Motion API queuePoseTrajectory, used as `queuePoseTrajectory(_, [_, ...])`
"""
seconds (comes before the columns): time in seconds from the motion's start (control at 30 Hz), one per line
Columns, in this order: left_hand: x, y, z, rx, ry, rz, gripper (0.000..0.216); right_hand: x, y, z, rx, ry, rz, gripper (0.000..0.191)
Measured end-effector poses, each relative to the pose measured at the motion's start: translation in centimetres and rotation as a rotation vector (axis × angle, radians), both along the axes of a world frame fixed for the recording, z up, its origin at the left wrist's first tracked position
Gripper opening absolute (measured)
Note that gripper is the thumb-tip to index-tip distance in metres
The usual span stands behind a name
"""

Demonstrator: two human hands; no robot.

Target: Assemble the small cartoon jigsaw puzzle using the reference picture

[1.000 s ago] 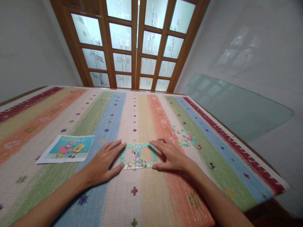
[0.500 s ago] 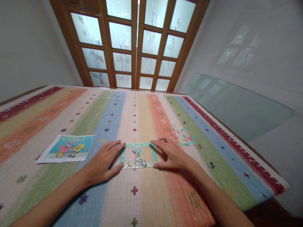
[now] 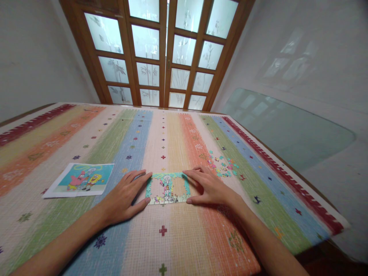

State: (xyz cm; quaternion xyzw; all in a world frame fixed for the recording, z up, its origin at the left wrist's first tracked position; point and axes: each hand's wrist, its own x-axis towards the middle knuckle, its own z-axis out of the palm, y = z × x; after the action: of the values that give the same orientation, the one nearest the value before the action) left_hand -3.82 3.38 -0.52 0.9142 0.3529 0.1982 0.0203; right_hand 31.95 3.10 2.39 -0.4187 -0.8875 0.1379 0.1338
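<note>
A partly assembled jigsaw puzzle [image 3: 167,188] lies flat on the striped tablecloth, with a teal border, a pale lower edge and a column of joined pieces down its middle. Tablecloth shows through gaps on both sides of that column. My left hand [image 3: 126,197] rests at the puzzle's left side, fingers spread, with fingertips at the upper left corner and the thumb at the lower left. On the opposite side, my right hand [image 3: 208,188] lies likewise, fingers apart, its fingertips at the upper right corner and thumb near the lower right one.
Loose puzzle pieces [image 3: 224,165] are scattered beyond my right hand. A printed cartoon picture [image 3: 86,181] lies to the left of my left hand. The tablecloth [image 3: 184,237] covers the table, whose right edge runs beside a wall. Wooden doors with frosted panes [image 3: 165,53] stand behind.
Both hands and the puzzle keep their places. Only a very slight shift of the camera view shows.
</note>
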Motion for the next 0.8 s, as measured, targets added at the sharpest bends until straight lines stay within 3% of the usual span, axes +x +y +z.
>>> queuePoseTrajectory(0.8, [-0.15,0.12,-0.25,-0.043,-0.041,-0.016,0.065,0.01,0.02,0.11,-0.001,-0.005,0.016,0.087])
